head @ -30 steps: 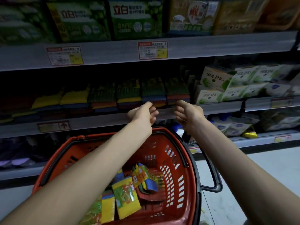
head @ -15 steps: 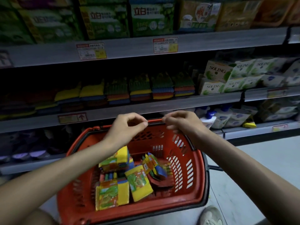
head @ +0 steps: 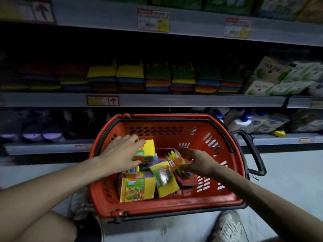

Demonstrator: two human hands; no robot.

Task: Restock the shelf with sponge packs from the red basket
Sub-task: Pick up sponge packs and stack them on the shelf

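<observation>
both hands have come down from the shelf (head: 174,100) into the red basket (head: 157,130). the left hand (head: 120,154) now lies over a yellow pack (head: 148,149), fingers across its top and thumb at its near side, closing on it. the right hand (head: 197,163) pinches a small pack (head: 175,160) that sticks out just beyond its fingertips. more loose packs (head: 138,187) lie between the two wrists, nearer the body. the shelf's sponge row sits well above both hands. i judge a fresh pickup is under way, with plenty left to restock.
</observation>
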